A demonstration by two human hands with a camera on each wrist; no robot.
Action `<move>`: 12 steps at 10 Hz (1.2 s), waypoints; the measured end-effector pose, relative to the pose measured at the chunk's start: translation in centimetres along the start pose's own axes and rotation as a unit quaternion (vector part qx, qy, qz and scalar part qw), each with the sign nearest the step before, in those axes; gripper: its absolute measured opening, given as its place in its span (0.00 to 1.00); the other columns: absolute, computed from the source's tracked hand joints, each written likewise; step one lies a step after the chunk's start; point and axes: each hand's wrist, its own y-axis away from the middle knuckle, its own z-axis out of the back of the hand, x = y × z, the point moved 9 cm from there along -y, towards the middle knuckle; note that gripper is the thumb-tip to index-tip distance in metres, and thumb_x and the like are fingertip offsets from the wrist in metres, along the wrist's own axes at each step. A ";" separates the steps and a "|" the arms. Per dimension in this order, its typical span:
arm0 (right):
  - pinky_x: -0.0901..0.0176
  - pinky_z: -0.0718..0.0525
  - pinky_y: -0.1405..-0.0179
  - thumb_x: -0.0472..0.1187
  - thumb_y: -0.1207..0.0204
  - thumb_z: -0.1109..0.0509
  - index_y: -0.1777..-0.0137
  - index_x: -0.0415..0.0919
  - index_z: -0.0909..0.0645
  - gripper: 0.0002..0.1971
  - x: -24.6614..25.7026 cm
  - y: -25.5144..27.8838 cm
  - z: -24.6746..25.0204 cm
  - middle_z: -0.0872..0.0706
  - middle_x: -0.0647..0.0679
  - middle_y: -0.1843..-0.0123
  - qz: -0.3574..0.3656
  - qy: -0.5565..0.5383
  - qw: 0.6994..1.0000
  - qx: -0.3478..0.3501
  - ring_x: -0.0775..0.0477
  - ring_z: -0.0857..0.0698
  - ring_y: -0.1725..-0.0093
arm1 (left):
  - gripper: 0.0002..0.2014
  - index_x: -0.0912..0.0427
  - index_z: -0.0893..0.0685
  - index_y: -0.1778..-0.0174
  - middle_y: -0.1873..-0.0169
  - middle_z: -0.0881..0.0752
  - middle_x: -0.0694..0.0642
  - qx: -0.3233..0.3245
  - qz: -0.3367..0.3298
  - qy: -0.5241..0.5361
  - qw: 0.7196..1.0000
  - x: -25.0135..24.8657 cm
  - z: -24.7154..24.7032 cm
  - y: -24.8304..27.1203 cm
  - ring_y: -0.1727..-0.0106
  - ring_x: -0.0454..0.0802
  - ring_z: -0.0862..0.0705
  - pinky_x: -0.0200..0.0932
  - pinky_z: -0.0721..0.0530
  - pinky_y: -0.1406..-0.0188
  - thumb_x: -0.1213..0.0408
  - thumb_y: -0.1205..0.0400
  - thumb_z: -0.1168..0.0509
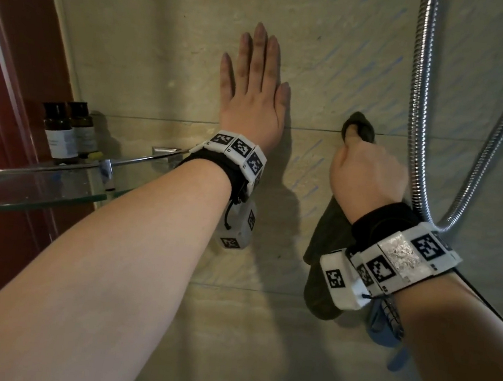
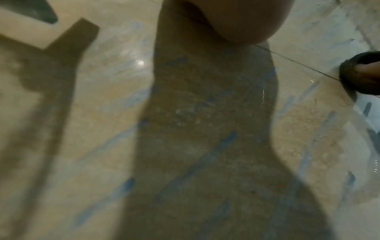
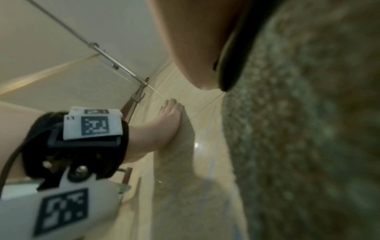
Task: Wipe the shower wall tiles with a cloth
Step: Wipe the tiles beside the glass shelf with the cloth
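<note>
The left hand (image 1: 253, 97) lies flat, fingers spread, on the tiled wall (image 1: 166, 41). Right of it, the right hand (image 1: 366, 177) grips a dark cloth (image 1: 324, 254) against the wall. Bottle (image 1: 59, 131) labels are unreadable.

text: none legible | wrist bands (image 1: 239, 150): black-white square marker codes, tiny characters beside them, perhaps letters, too small | bottles (image 1: 64, 130): labels blurred

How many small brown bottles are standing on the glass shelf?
2. Both small brown glass bottles stand side by side at the far left end of the glass corner shelf, near the wall: one on the left, one on the right. No others are visible.
</note>
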 end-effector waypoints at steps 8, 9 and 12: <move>0.51 0.31 0.64 0.37 0.15 0.49 0.19 0.43 0.40 0.24 4.0 0.1 -1.0 0.15 0.36 0.50 0.073 0.039 0.997 0.005 0.33 0.16 0.51 | 0.29 0.62 0.57 0.15 0.15 0.56 0.61 0.001 -0.010 -0.005 1.000 0.0 -0.2 -0.1 0.15 0.59 0.58 0.59 0.66 0.20 0.54 0.10 0.61; 0.50 0.31 0.63 0.37 0.15 0.49 0.18 0.47 0.42 0.25 3.1 -0.1 -0.7 0.15 0.36 0.49 0.061 0.064 0.996 0.005 0.33 0.16 0.51 | 0.29 0.62 0.56 0.15 0.15 0.55 0.61 -0.007 -0.014 -0.006 1.000 0.1 -0.2 0.0 0.15 0.59 0.57 0.59 0.65 0.19 0.54 0.11 0.61; 0.50 0.33 0.57 0.33 0.18 0.48 0.19 0.27 0.49 0.28 -0.8 -0.8 0.1 0.17 0.32 0.40 -0.037 0.043 0.998 0.011 0.31 0.17 0.43 | 0.29 0.63 0.53 0.15 0.15 0.53 0.62 -0.022 -0.016 -0.006 1.000 0.0 -0.2 0.0 0.14 0.59 0.55 0.59 0.62 0.18 0.54 0.11 0.61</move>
